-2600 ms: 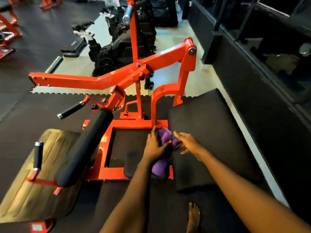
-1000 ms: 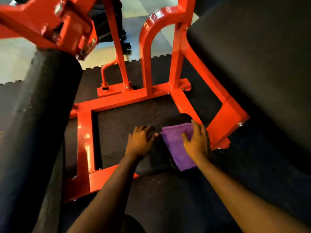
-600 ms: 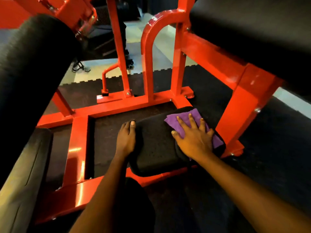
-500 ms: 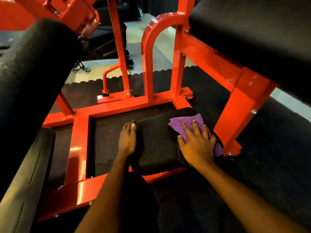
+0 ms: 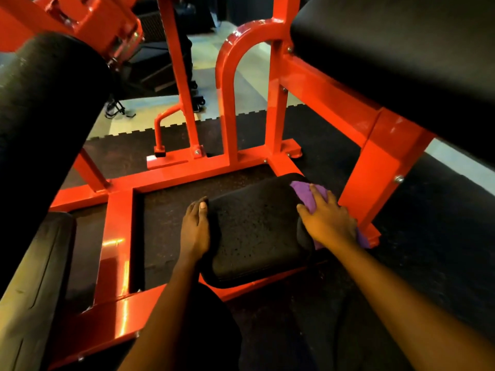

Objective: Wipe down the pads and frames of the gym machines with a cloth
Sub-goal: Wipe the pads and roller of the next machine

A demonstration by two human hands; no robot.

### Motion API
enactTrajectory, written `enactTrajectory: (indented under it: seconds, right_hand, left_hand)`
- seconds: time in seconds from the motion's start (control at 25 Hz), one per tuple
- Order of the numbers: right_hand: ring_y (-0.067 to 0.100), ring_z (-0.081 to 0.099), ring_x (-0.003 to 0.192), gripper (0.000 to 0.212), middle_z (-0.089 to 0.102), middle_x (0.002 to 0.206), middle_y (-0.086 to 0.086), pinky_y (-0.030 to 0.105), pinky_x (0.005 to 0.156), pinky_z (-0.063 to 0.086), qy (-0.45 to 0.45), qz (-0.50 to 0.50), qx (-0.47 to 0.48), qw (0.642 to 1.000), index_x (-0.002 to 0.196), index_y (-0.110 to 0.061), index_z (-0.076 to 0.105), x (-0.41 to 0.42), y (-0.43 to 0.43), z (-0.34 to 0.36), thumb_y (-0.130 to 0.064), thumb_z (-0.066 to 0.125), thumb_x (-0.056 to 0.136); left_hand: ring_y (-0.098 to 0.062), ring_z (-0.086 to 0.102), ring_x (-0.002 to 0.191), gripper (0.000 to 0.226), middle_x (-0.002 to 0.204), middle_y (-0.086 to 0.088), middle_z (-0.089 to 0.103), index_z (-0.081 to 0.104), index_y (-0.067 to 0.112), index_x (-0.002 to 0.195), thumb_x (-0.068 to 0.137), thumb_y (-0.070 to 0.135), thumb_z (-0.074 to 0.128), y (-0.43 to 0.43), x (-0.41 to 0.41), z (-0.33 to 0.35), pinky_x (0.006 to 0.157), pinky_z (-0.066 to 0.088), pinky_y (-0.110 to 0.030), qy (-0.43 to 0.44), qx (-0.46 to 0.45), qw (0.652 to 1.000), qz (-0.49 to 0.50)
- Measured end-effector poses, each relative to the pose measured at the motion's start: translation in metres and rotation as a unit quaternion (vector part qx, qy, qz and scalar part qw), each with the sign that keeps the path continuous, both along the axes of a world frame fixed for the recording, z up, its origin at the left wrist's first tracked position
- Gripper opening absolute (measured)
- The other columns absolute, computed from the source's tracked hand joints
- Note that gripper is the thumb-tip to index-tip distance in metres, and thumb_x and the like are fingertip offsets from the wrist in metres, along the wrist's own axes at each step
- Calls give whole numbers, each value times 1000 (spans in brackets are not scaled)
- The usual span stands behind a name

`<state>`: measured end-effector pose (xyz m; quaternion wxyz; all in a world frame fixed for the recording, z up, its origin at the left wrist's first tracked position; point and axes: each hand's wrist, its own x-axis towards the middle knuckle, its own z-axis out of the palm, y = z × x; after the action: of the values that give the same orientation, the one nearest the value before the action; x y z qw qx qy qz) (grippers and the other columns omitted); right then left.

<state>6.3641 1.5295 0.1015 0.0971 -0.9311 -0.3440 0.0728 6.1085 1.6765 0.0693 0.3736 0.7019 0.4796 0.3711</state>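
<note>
Low black pad sits inside the red frame, close to the rubber floor. I see the right hand on the purple cloth at the pad's far right corner, its fingers curled over the cloth and clamping it against the pad's edge. The left hand lies along the pad's left side, fingers straight and relaxed, gripping nothing. A black roller pad looms at left, and a large bench pad sits at upper right.

Cloth was purple, machine frame was glossy orange-red, low pad was speckled black, rubber floor mat was dark, finely flecked.
</note>
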Motion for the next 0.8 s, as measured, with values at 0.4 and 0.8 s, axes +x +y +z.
enactTrajectory:
  seconds: [0.4,0.8]
  right_hand:
    - [38,51,131,63,45,153,10,48,108,40,51,-15,42,998,155,-42,23,21,-11,-16,-62,37,96]
    - [41,49,132,61,24,165,2,49,107,41,7,52,37,998,155,-53,15,13,-9,-12,-59,39,99]
  left_hand:
    - [-22,46,132,41,143,-11,53,56,8,138,109,25,34,-1,2,1,106,26,-21,21,11,1000,2]
    - [-21,45,135,42,145,-8,51,55,11,140,108,28,33,1,2,-3,117,31,-39,15,2,1000,8]
